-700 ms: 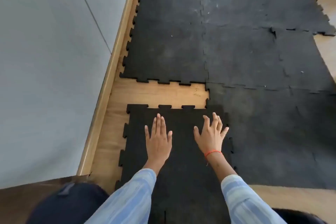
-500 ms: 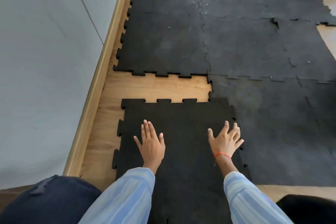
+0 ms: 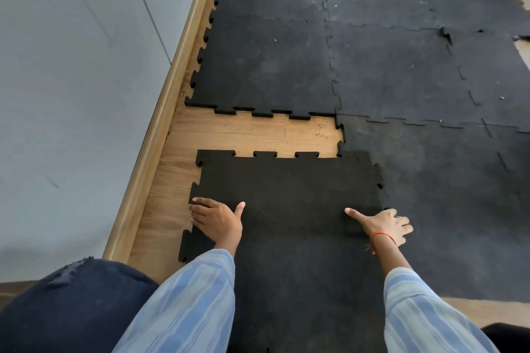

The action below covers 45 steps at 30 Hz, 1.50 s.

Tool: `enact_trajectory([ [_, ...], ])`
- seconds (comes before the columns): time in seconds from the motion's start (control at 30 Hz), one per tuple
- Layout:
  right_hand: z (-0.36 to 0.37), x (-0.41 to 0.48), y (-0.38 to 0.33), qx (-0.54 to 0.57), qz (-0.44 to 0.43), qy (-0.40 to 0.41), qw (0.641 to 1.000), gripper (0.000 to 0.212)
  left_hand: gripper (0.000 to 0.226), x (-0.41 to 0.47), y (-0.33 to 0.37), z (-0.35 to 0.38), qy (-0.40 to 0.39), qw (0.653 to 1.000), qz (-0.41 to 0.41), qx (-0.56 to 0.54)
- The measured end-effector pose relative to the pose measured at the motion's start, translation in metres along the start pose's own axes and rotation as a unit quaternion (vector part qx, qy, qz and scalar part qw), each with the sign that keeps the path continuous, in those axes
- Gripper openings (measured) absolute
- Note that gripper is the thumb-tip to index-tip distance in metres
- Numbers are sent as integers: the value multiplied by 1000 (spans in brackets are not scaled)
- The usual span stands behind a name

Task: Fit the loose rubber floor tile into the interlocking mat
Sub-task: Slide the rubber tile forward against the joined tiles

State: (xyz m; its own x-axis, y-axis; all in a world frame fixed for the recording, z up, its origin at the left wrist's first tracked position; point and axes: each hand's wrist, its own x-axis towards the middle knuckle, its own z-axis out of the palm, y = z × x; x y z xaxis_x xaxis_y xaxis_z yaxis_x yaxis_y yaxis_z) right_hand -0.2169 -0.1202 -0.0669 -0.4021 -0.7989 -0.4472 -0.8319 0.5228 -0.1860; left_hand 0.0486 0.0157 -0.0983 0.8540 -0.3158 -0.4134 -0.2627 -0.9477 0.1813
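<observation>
The loose black rubber tile (image 3: 286, 186) lies on the wooden floor in front of me, its toothed far edge a short strip short of the interlocking mat (image 3: 272, 51). Its right edge overlaps the mat tile (image 3: 444, 195) beside it. My left hand (image 3: 216, 222) grips the tile's left edge, fingers over the side and thumb on top. My right hand (image 3: 384, 223), with an orange wristband, holds the right edge the same way, thumb pointing inward.
A band of bare wooden floor (image 3: 243, 135) shows between the tile and the mat. A wooden baseboard (image 3: 160, 129) and grey wall (image 3: 71, 94) run along the left. My dark-clad knee (image 3: 71, 309) is at lower left.
Both hands slid from flat on the middle of the tile outward to its left and right edges and took hold there. The tile sits slightly nearer the mat's teeth.
</observation>
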Motion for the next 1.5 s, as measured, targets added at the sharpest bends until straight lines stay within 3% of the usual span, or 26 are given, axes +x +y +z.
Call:
enact_trajectory([
  [0.17, 1, 3, 0, 24, 5, -4, 1000, 121, 130, 5, -2, -5, -6, 998, -56, 0],
  [0.3, 3, 4, -3, 41, 17, 0, 999, 122, 133, 16, -8, -11, 1, 994, -85, -64],
  [0.57, -10, 11, -11, 99, 39, -30, 994, 110, 100, 39, -12, -36, -31, 975, -163, -148],
  [0.7, -21, 17, -27, 152, -7, -67, 986, 104, 94, 50, -4, -57, -26, 972, -158, -174],
  [0.87, -19, 31, -53, 239, -63, -128, 961, 116, 85, 79, 9, -89, -47, 964, -93, -245],
  [0.93, -17, 30, -65, 277, -72, -130, 949, 122, 91, 96, 13, -98, -51, 964, -84, -246],
  [1.03, -16, 34, -81, 324, -91, -125, 933, 103, 103, 120, 18, -106, -47, 966, -77, -244],
  [1.13, -12, 47, -91, 340, -108, -124, 926, 99, 107, 139, 24, -108, -56, 962, -65, -261],
  [1.27, -6, 60, -93, 291, -149, -119, 938, 108, 112, 148, 39, -105, -43, 965, 11, -258],
  [1.33, -3, 54, -94, 161, -216, -97, 958, 100, 116, 138, 51, -100, -83, 982, 63, -159],
  [1.43, 15, 42, -88, -4, -246, -88, 965, 101, 131, 125, 61, -73, -187, 975, 117, 9],
  [1.5, 25, 37, -81, -55, -254, -95, 961, 107, 134, 122, 60, -55, -184, 968, 138, 101],
])
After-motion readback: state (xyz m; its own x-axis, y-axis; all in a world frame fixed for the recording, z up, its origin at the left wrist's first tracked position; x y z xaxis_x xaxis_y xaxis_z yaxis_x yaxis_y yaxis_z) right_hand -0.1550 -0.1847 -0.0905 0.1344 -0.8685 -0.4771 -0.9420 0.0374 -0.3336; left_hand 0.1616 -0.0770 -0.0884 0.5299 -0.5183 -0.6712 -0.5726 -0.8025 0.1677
